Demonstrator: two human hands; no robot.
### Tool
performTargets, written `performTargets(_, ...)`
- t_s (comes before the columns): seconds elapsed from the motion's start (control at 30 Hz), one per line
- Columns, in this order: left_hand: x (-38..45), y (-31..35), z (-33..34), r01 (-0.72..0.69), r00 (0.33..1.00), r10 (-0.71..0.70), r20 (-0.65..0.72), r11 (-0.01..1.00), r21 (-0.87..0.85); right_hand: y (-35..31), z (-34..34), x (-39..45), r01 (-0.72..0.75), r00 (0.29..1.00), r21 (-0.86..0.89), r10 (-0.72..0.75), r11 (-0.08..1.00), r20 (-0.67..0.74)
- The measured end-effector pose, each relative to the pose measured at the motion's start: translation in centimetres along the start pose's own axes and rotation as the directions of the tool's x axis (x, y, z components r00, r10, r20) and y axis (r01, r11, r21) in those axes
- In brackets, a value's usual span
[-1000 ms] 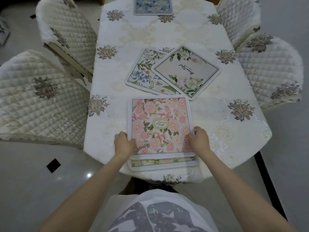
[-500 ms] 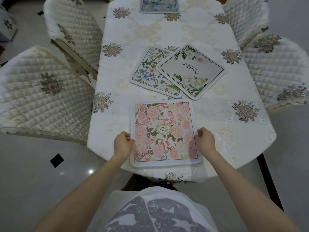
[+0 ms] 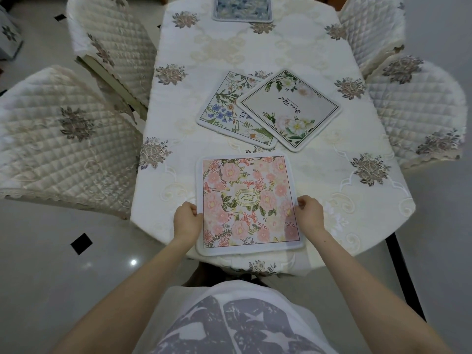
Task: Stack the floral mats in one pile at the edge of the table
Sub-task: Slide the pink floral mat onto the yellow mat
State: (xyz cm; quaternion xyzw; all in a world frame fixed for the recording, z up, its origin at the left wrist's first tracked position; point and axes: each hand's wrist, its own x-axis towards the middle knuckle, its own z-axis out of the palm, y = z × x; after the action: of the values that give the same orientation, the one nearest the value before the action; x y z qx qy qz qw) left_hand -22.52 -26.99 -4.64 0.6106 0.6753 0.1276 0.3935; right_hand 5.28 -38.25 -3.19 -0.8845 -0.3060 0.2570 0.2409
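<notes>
I saw the pink mat (image 3: 249, 204) lying flat at the near edge of the table (image 3: 332, 175), its long axis running away from me toward the far end, its near short side just at the table's lip. The oval label in its middle read upright from my side. A sliver of another mat's edge showed under its near side, so it sat on top of a pile; how many lay beneath I could not tell.

I counted four mats with faces showing. The pink one was nearest. Past it, near the table's middle, lay a wildflower mat (image 3: 227, 111) and a white-flower mat (image 3: 290, 109), both turned at an angle, the white-flower one overlapping the right part of the other. A blue mat (image 3: 242, 8) sat at the far end, well apart, partly cut off by the frame. Four quilted chairs (image 3: 63, 139) stood around the table, two on each side.

Both arms reached forward, bare. My left hand (image 3: 187, 221) closed on the pink mat's left long side, thumb on the white border, fingers curled under or against the edge. My right hand (image 3: 310, 214) gripped the right long side the same way, level with the left. Both pinched the mat at about its middle to near half.
</notes>
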Motion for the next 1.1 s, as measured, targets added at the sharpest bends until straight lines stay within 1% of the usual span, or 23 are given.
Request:
performTargets(0.1,0.3,0.1,-0.3,0.002,1.000,-0.002,0.028,1.000,-0.001,-0.2,0.1,0.2,-0.013,1.000,-0.017,0.013,1.000,0.020)
performTargets(0.2,0.9,0.7,-0.5,-0.041,0.999,0.040,0.037,0.999,0.027,-0.3,-0.1,0.7,-0.019,0.999,-0.031,0.020,0.999,0.042)
performTargets(0.33,2.7,3.2,-0.4,-0.098,0.994,0.097,0.056,0.995,0.011,-0.9,-0.7,1.6,-0.018,1.000,-0.022,0.017,1.000,-0.012)
performTargets(0.47,5.5,7.7,-0.1,-0.208,0.974,0.207,0.096,0.978,-0.002,-2.9,-1.4,3.1,-0.001,0.998,0.051,0.004,0.999,-0.055)
performTargets(0.57,8.3,11.7,0.3,-0.295,0.946,0.293,0.135,0.955,-0.005,-4.8,-2.2,4.8,0.008,0.993,0.111,0.005,0.994,-0.117)
performTargets(0.63,10.2,14.1,0.4,-0.369,0.917,0.362,0.167,0.930,0.007,-6.0,-2.6,5.8,0.015,0.989,0.139,0.005,0.990,-0.145)
performTargets(0.7,13.1,17.4,0.9,-0.464,0.869,0.447,0.212,0.885,0.040,-7.1,-3.0,7.8,-0.004,0.980,0.179,0.040,0.984,-0.196)
performTargets(0.77,15.4,19.9,1.3,-0.517,0.840,0.491,0.231,0.854,0.061,-8.1,-3.1,9.2,-0.013,0.974,0.208,0.060,0.978,-0.220)
performTargets(0.83,18.8,23.1,2.3,-0.549,0.818,0.516,0.255,0.832,0.080,-8.9,-3.1,11.8,-0.047,0.965,0.249,0.108,0.967,-0.238)
performTargets(0.93,23.8,27.0,4.2,-0.587,0.788,0.537,0.300,0.803,0.104,-9.7,-2.7,15.6,-0.093,0.955,0.263,0.161,0.960,-0.250)
performTargets(1.03,28.3,29.2,6.3,-0.592,0.784,0.527,0.328,0.794,0.139,-9.4,-2.1,19.1,-0.158,0.942,0.251,0.222,0.955,-0.253)
performTargets(1.1,30.8,29.8,7.8,-0.583,0.793,0.508,0.335,0.792,0.181,-9.0,-1.6,21.1,-0.211,0.927,0.223,0.267,0.952,-0.264)
